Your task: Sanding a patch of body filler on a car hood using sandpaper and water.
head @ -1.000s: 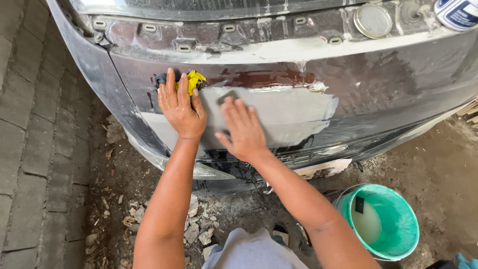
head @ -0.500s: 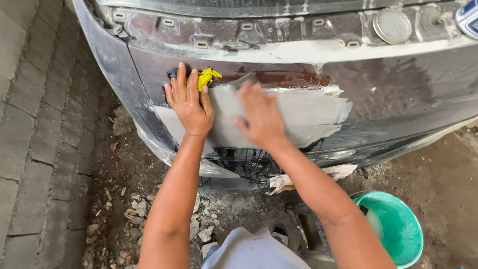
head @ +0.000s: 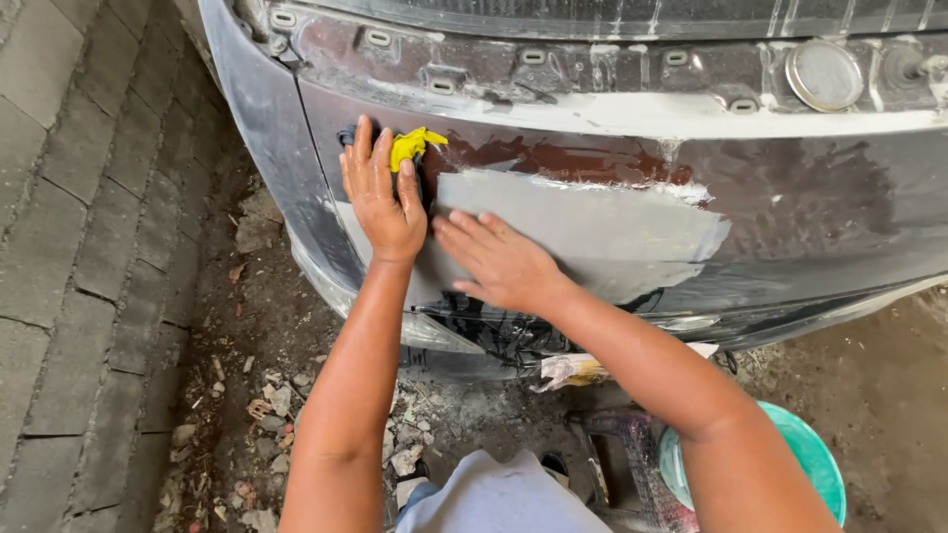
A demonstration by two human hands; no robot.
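We are crouched at a dark bumper [head: 810,207], working a grey filler patch [head: 592,232] that lies across its middle, below the pale upper edge. Our left hand [head: 380,192] lies flat near the bumper's left corner, fingers spread, pressing a yellow cloth [head: 413,146] against the panel; only a tuft of it pokes out above the fingers. Our right hand [head: 499,259] rests palm-down on the patch's left end, fingers spread and loosely fanned, pinching nothing that we can see; whether a sanding sheet sits under the palm we cannot tell. We judge the step to be rubbing down the patch by hand. The stroke that follows would want even, flat pressure along the patch toward its right end, keeping off the bare reddish area [head: 553,158] above. A green bucket [head: 805,464] stands on the dirt at lower right, beside rubble [head: 405,459].
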